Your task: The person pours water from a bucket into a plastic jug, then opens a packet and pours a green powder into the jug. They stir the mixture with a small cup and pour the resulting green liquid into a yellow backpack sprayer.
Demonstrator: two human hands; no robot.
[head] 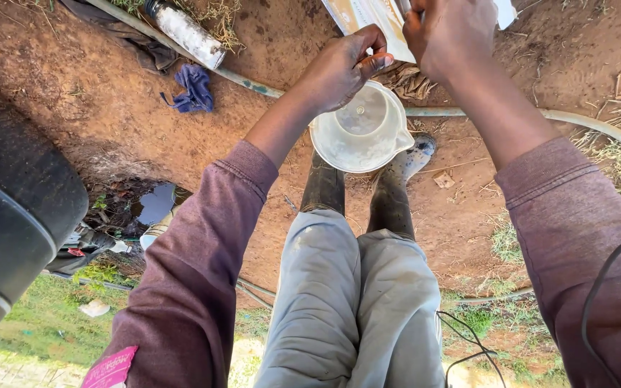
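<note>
The left hand [343, 68] pinched the rim of a clear plastic jug [361, 129], fingers clamped. The right hand [448, 32] gripped a pale packet [368, 18] above it.

Bright, even daylight falls on the red soil, shadows soft and faint. Focus is sharp near the hands; wide-lens distortion bends the outer edges.

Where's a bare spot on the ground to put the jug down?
Bare dirt lies between the blue cloth and the boots. More lies right of the boots, inside the hose curve. It's crowded under the jug by both hands.
</note>
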